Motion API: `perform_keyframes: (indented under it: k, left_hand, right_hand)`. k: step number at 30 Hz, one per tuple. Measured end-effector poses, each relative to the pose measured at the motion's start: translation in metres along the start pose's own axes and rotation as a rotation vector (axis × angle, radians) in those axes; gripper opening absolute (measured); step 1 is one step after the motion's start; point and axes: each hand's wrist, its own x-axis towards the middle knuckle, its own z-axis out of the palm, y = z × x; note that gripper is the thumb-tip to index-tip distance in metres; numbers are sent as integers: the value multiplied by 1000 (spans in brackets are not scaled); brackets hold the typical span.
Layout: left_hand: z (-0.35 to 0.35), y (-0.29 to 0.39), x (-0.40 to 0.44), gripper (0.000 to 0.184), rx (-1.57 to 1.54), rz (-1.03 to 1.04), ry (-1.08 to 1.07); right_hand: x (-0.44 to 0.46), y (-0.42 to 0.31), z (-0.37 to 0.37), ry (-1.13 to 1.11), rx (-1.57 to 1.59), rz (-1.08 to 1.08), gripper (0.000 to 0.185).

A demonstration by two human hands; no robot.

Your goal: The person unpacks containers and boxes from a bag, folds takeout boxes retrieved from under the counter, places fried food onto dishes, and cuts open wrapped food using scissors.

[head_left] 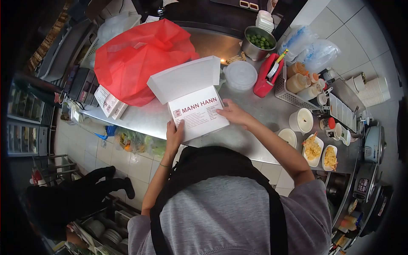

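The box (199, 114) is at your twelve o'clock over the desk (148, 121), your left hand (174, 134) gripping its seven-o'clock corner and your right hand (233, 114) its three-o'clock side, probably to steady it with the flap (187, 79) open.

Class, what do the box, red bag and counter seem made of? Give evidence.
Box: probably matte white card, crisply folded and printed.
Red bag: perhaps non-woven fabric or thin plastic, matte and softly creased.
Counter: likely satin metal, grey with blurred reflections.
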Motion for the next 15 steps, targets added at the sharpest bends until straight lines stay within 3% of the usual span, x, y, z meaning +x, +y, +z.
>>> perform_keyframes:
  k: [3,5,9,15]
  left_hand:
    - [10,-5,12,38,-102,-37,17]
    - [15,-6,13,40,-132,-123,81]
    - [21,-19,15,42,-122,-53,117]
    - [18,3,12,37,-263,-50,154]
  right_hand:
    - [8,9,3,-2,-35,68,48]
    - [22,10,5,24,67,226,50]
    - [29,18,20,15,77,162,51]
    - [17,14,36,180,160,83,58]
